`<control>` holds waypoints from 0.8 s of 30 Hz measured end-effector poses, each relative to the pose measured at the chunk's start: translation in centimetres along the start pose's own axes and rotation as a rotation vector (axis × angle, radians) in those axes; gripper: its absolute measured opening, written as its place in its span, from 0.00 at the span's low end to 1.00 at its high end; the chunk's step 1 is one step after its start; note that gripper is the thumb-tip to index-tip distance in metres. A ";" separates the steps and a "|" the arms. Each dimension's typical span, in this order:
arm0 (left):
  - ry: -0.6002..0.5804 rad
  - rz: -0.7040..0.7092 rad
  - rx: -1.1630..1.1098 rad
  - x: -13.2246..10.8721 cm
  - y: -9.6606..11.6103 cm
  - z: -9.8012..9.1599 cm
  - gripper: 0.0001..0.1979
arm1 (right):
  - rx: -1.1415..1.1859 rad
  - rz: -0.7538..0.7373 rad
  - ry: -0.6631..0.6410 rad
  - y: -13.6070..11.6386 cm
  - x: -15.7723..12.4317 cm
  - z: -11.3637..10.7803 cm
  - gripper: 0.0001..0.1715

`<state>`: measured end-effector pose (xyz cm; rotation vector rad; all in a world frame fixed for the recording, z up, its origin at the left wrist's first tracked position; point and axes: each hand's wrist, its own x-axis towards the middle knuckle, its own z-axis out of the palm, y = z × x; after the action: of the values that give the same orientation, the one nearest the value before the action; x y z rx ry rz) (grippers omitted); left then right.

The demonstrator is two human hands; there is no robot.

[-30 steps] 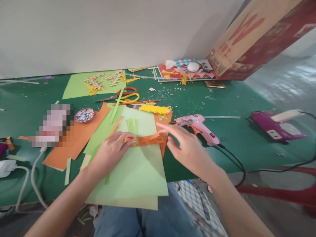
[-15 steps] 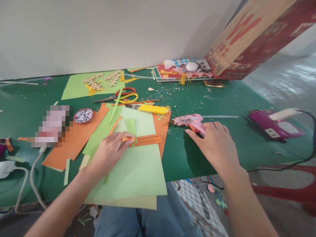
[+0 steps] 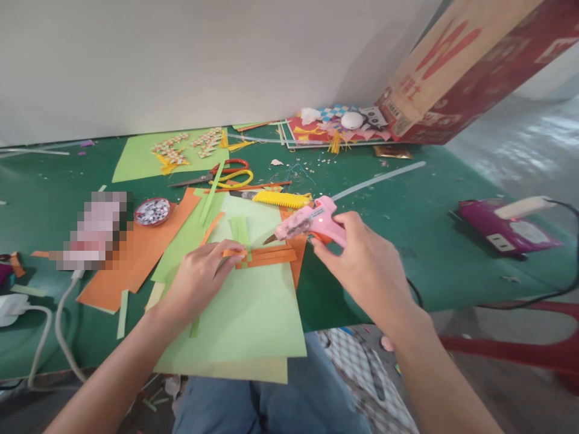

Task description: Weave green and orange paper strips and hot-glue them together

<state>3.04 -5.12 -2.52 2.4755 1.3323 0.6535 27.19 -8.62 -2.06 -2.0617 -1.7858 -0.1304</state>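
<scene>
My left hand (image 3: 210, 265) pinches the end of an orange paper strip, over a small weave of orange strips (image 3: 271, 256) and green strips (image 3: 240, 230). The weave lies on pale green paper (image 3: 257, 319). In my right hand (image 3: 366, 259) is a pink glue gun (image 3: 312, 221), gripped by its handle. Its metal tip points down and left, just above the orange strips. A long clear glue stick (image 3: 384, 179) sticks out of its back end. Behind the weave rests a yellow utility knife (image 3: 280, 199).
Scissors (image 3: 230, 175) with red and yellow handles lie farther back. A dish of small shiny pieces (image 3: 152, 211) sits on the left, beside a blurred-out phone (image 3: 97, 232). On the right is a purple power strip (image 3: 506, 226). A paper bag (image 3: 452, 66) stands at the back right.
My right hand has lifted the glue gun off the table and moved it left, bringing its tip over the orange strips. My left hand has stayed in place.
</scene>
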 end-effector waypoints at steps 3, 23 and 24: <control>-0.011 -0.016 -0.007 0.0 0.1 -0.1 0.11 | 0.006 -0.078 0.006 -0.9 0.0 0.4 0.11; -0.045 -0.038 -0.001 0.0 0.0 -0.1 0.12 | -0.033 -0.163 -0.037 -1.7 -0.1 1.1 0.06; -0.042 -0.037 0.002 0.0 0.0 -0.1 0.12 | -0.033 -0.167 -0.033 -1.7 -0.1 1.1 0.05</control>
<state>3.02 -5.13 -2.44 2.4468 1.3602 0.5880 25.28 -8.14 -2.69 -1.9454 -1.9874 -0.1751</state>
